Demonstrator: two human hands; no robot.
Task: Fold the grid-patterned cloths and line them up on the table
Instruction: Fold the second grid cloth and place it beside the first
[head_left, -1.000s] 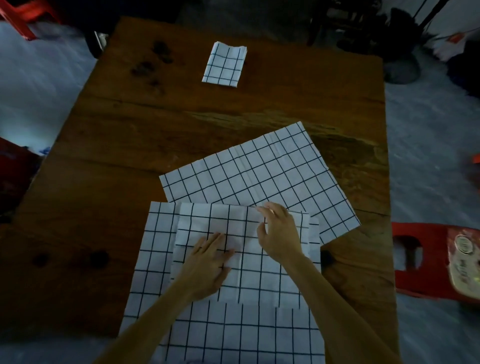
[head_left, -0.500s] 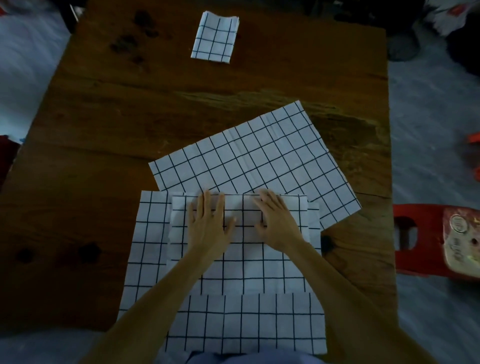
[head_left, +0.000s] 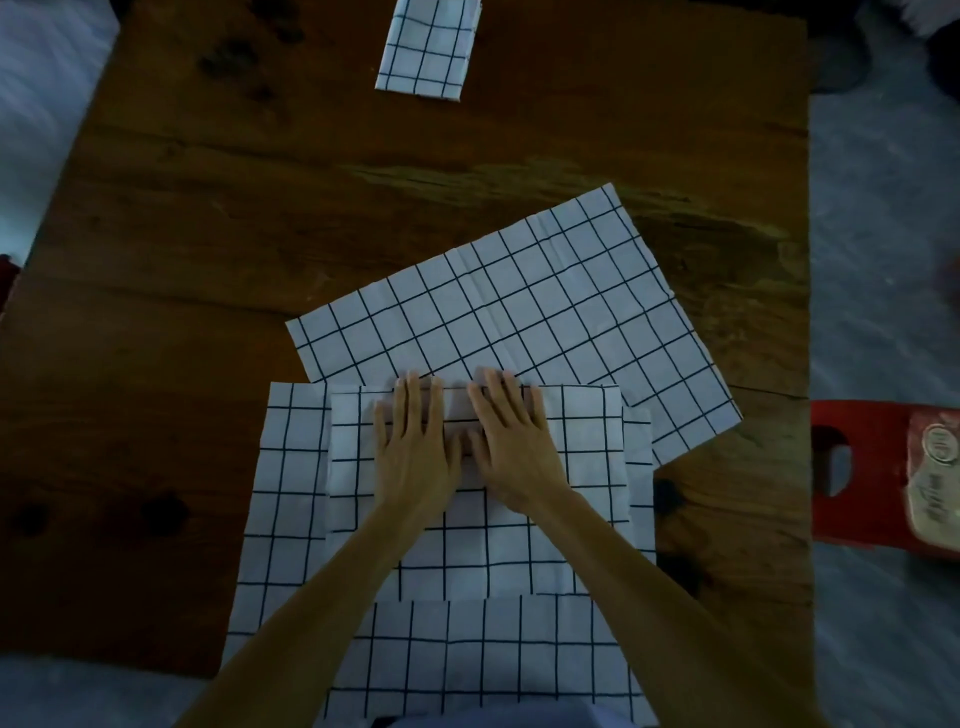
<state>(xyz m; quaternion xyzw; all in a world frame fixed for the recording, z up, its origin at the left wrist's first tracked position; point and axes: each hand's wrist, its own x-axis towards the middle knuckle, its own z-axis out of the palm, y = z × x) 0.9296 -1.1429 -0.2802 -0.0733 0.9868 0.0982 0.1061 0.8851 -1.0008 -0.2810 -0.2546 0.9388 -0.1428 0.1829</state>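
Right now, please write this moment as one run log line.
step: flattening fold | left hand: flat on half-folded cloth | right hand: flat beside it | folded cloth: far edge

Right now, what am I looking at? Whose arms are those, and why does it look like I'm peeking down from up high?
There is no machine here. A person wears a camera on their head, so you see what they see when they look down. The two bare arms are theirs.

They stand at a brown wooden table. The left hand and the right hand lie flat, side by side, fingers straight, pressing on a half-folded cloth with a black grid on white. Nothing is in a grip; the hands only press.

Under it lies a bigger cloth, spread open. Another open cloth lies tilted beyond the hands. At the far end sits a small folded cloth, already done. A red stool stands on the floor to the right.
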